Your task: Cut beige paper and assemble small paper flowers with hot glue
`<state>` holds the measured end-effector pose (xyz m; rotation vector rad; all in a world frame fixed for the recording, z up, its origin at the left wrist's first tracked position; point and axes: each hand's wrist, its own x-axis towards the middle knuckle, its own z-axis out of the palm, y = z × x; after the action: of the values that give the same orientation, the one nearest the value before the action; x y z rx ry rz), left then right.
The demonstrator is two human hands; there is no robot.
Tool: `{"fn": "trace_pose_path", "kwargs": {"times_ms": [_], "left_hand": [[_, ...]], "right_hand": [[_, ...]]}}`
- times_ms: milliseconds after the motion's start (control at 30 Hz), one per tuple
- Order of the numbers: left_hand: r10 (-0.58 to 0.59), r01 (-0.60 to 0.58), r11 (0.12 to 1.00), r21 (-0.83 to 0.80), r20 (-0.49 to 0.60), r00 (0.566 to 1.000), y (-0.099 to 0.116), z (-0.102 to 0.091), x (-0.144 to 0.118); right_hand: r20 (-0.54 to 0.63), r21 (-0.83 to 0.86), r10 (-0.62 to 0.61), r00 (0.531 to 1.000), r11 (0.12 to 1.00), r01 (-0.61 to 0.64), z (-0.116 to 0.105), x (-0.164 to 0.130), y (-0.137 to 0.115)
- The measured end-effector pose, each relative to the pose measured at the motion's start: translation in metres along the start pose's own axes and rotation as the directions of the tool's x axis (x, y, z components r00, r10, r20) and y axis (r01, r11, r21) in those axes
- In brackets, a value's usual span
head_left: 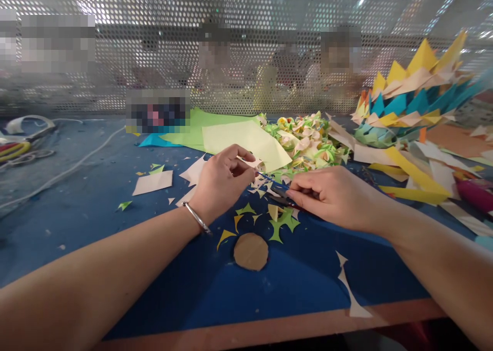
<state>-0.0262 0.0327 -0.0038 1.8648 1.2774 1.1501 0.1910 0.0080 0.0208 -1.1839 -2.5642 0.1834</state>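
Observation:
My left hand (227, 181), with a silver bangle at the wrist, is closed in a pinch above the scraps. What it pinches is too small to make out. A thin dark blue line (265, 176) runs from its fingertips toward my right hand (331, 197). That hand is closed around a slim dark tool (283, 192), its kind unclear because the fingers hide most of it. Below both hands a round brown cardboard disc (251, 252) lies flat on the blue table. Green paper offcuts (285, 225) with curved edges lie just beyond the disc.
A heap of small curled paper pieces (308, 140) stands beyond my hands, beside a pale yellow sheet (246, 140). At the right are yellow strips (416, 179) and a spiky layered paper piece (412, 99). Scissors (19, 150) lie far left. A perforated metal screen (246, 58) rises behind.

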Motion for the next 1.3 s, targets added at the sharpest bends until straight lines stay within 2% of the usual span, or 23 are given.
{"fn": "trace_pose_path", "kwargs": {"times_ms": [100,200,300,367,467,567,800,1067,1300], "left_hand": [[-0.122,0.122,0.979,-0.163,0.011,0.992,0.002,0.002,0.000],[-0.250,0.261,0.896,-0.358,0.079,0.965,0.004,0.005,-0.001],[-0.287,0.318,0.832,-0.454,0.139,0.948,0.008,0.009,-0.006],[-0.277,0.325,0.814,-0.482,0.170,0.946,0.012,0.011,-0.009],[-0.248,0.318,0.810,-0.492,0.204,0.947,0.017,0.013,-0.015],[-0.198,0.283,0.822,-0.494,0.219,0.956,0.021,0.015,-0.019],[-0.130,0.210,0.869,-0.448,0.202,0.971,0.021,0.016,-0.023],[-0.065,0.108,0.952,-0.287,0.155,0.986,0.019,0.016,-0.023],[-0.034,0.062,0.970,-0.235,0.122,0.992,0.020,0.016,-0.023]], "right_hand": [[-0.042,0.018,0.006,0.999,1.000,-0.005,-0.001,0.000,0.003],[-0.091,0.127,0.082,0.992,0.989,-0.071,-0.001,0.000,0.005],[-0.141,0.291,0.179,0.974,0.948,-0.132,0.002,0.001,0.006],[-0.154,0.388,0.200,0.968,0.913,-0.127,0.004,0.001,0.005],[-0.139,0.493,0.190,0.972,0.865,-0.099,0.008,0.001,0.001],[-0.114,0.525,0.189,0.975,0.845,-0.102,0.009,0.001,-0.003],[-0.095,0.474,0.212,0.973,0.869,-0.144,0.010,0.003,-0.008],[-0.131,0.458,0.226,0.965,0.877,-0.144,0.014,0.003,-0.009],[-0.160,0.443,0.215,0.963,0.888,-0.125,0.014,0.004,-0.011]]}}
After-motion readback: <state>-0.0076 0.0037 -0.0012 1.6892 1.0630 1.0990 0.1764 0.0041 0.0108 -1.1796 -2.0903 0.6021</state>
